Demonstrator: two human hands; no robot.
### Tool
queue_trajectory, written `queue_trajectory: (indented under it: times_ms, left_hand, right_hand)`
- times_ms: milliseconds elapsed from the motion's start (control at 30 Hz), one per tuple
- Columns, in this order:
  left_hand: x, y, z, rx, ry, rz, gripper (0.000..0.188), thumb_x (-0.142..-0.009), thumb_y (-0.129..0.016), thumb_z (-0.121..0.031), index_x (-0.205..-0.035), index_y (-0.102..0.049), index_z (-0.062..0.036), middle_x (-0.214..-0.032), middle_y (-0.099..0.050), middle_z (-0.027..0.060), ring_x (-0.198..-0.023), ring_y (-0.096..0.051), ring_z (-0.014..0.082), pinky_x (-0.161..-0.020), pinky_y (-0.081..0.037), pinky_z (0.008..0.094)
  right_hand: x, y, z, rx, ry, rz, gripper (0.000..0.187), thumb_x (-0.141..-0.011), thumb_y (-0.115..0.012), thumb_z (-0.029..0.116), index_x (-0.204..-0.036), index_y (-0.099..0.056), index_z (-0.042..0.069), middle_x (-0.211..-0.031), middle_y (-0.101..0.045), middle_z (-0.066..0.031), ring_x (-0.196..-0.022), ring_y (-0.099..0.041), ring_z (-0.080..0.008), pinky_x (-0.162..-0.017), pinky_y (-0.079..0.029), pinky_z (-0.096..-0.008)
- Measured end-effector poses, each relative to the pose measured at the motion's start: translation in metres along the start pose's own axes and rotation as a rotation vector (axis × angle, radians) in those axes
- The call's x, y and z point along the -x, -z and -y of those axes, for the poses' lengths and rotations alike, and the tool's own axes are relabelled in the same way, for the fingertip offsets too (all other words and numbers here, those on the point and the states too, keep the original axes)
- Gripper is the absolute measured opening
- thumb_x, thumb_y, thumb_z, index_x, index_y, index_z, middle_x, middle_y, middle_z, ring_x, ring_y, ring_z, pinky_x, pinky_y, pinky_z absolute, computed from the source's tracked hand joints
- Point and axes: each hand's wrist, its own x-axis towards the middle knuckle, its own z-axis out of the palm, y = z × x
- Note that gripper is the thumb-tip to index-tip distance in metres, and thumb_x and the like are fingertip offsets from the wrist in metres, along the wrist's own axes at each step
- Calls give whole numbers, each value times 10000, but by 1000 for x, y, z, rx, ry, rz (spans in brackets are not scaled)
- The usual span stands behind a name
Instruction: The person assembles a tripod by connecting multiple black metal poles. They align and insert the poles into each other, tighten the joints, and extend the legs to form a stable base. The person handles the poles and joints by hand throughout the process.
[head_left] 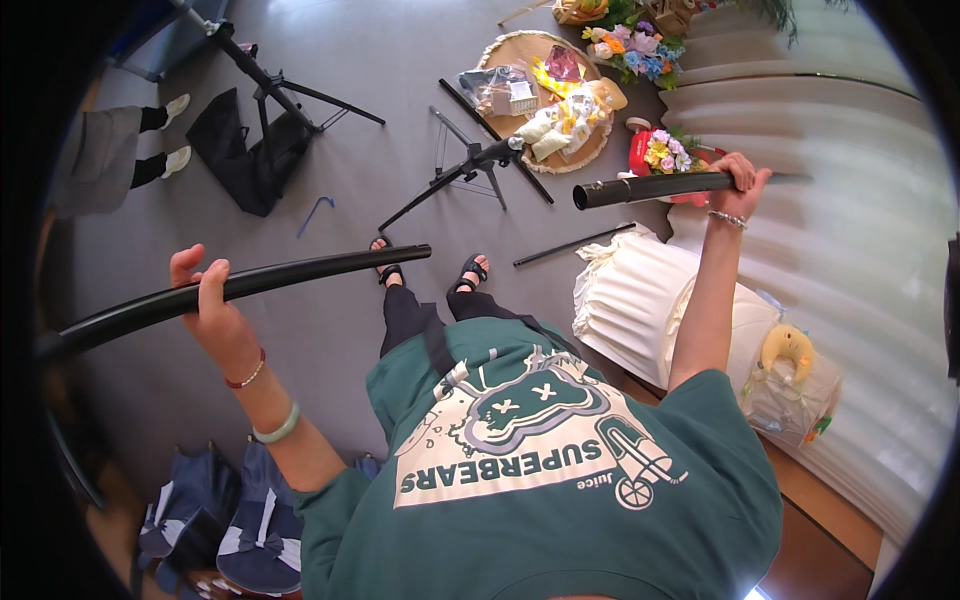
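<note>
Nearest, at the bottom centre, is the wearer's green T-shirt [570, 540]. In the left of the frame, the left hand [212, 308] has its grip closed round a black pole [320, 265], which runs from the left rim toward the centre. In the upper right, the right hand [738, 190] has its grip wrapped round a black tube [655, 188], the open end of which faces left; pole and tube are well apart.

Farther down, on the grey floor [330, 330], a thin black rod [570, 245] lies right of the sandalled feet, near a cream pleated cloth [625, 290]. Above the feet is a black tripod [465, 168] with legs spread. Beyond, at the upper centre, a round mat [600, 148] carries packets; at the upper left, a second tripod [275, 90] stands beside a black bag [225, 150].
</note>
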Motion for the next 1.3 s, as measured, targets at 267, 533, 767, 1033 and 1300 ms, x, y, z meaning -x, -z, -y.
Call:
queue_trajectory:
  times_ms: [267,533,767,1033,1300]
  left_hand:
    - [-16,36,24,101,101,-134,180,-820,-529,-1,-998,-535,20,-1043,-499,13,-815,-489,87,-757,-397,230]
    - [-41,53,46,135,65,-168,134,-834,-526,-29,-956,-552,20,-1071,-484,37,-830,-514,121,-766,-435,251]
    - [-60,74,51,184,81,-195,113,-895,-486,-30,-965,-553,27,-1119,-460,50,-855,-540,144,-805,-474,261]
    - [-73,66,49,166,113,-202,158,-877,-521,-46,-1029,-541,-7,-976,-494,47,-847,-540,134,-771,-474,258]
    - [-68,52,42,-65,20,-105,118,-889,-484,-45,-928,-544,50,-1084,-453,39,-874,-527,126,-801,-458,252]
  right_hand:
    - [6,-31,-32,760,408,36,539,-919,-442,511,-555,-368,121,-503,-257,15,-470,-253,-117,-444,-229,-253]
    - [2,-46,-120,1072,560,133,422,-886,-517,363,-575,-357,127,-509,-266,11,-475,-265,-119,-490,-255,-277]
    - [10,-45,-141,1104,596,82,420,-899,-488,345,-579,-323,128,-512,-277,9,-470,-268,-119,-467,-266,-273]
    - [36,-42,-143,1180,646,28,337,-864,-481,262,-581,-360,125,-494,-304,5,-462,-284,-125,-482,-267,-280]
    - [49,-28,-144,1185,648,45,317,-875,-468,263,-615,-378,106,-517,-333,-7,-494,-316,-136,-514,-306,-301]
